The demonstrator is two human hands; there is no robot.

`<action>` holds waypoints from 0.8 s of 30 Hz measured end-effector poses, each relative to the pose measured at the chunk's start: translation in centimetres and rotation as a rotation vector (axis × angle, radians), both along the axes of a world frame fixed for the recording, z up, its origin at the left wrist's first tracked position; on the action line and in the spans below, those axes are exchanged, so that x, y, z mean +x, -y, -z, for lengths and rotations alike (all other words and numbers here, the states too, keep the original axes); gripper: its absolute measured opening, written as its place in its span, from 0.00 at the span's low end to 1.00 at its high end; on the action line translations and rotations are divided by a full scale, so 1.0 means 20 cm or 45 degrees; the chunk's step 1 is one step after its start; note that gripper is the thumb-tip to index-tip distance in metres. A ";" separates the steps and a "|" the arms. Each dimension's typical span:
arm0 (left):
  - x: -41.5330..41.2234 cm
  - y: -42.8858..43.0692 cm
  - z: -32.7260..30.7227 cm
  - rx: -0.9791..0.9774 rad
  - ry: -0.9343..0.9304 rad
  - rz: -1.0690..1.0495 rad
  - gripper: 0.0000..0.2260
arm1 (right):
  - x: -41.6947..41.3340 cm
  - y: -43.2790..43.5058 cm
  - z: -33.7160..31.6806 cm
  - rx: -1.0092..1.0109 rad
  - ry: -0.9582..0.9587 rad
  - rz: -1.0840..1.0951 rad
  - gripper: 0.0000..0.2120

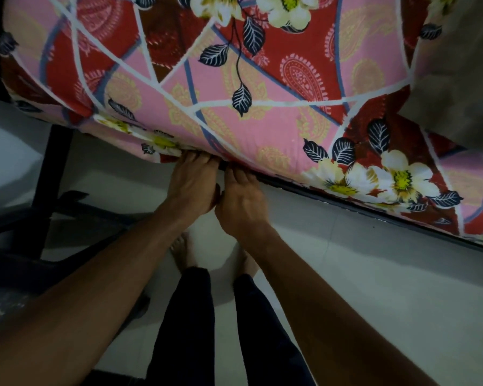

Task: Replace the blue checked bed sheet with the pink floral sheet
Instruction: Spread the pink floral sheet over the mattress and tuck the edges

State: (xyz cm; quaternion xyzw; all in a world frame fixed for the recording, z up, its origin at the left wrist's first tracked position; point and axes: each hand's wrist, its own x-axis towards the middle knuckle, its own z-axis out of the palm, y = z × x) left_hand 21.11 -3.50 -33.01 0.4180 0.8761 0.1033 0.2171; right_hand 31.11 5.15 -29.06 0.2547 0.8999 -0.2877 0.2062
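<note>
The pink floral sheet is stretched across the top and down the near side, ending at the dark bed frame. The left hand and right hand are held side by side, touching. Their fairly straight fingers are pressed into the sheet's lower edge at the frame, and the fingertips are hidden.

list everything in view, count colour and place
pink floral sheet: one, pink and red, white flowers, covering the mattress
bed frame: one, dark, under the sheet's lower edge
beige cloth: one, beige, upper right
dark stand: one, black, floor at left
floor: one, pale tiles, below the bed
legs: two, dark trousers, bottom centre
left hand: one, fingertips at the sheet's lower edge
right hand: one, beside the left, same edge
</note>
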 end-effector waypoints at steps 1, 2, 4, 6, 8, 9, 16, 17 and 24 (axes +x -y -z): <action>0.00 0.00 -0.01 0.029 0.015 0.010 0.28 | -0.04 -0.01 -0.01 0.002 0.014 0.026 0.25; 0.00 0.02 -0.02 0.093 0.004 0.028 0.25 | -0.09 -0.02 -0.02 0.002 0.064 0.031 0.23; 0.01 0.07 -0.06 0.213 -0.026 0.035 0.22 | -0.16 -0.05 -0.05 -0.019 0.183 0.000 0.19; 0.03 0.13 -0.10 0.252 -0.056 0.022 0.24 | -0.16 -0.06 -0.06 -0.041 0.220 -0.039 0.24; 0.03 0.20 -0.11 0.087 -0.077 0.054 0.32 | -0.13 -0.05 -0.09 -0.066 0.216 -0.051 0.29; 0.01 0.22 -0.09 0.008 -0.096 0.082 0.35 | -0.11 -0.03 -0.09 -0.076 0.182 -0.045 0.31; -0.18 0.18 -0.03 0.038 0.029 0.131 0.25 | -0.23 0.13 -0.01 -0.058 -0.001 0.092 0.31; -0.18 0.19 -0.04 0.091 0.064 0.112 0.25 | -0.27 0.11 -0.03 -0.064 0.077 0.103 0.29; -0.09 0.40 -0.05 0.137 -0.050 0.054 0.34 | -0.22 0.13 -0.04 -0.003 0.072 -0.037 0.35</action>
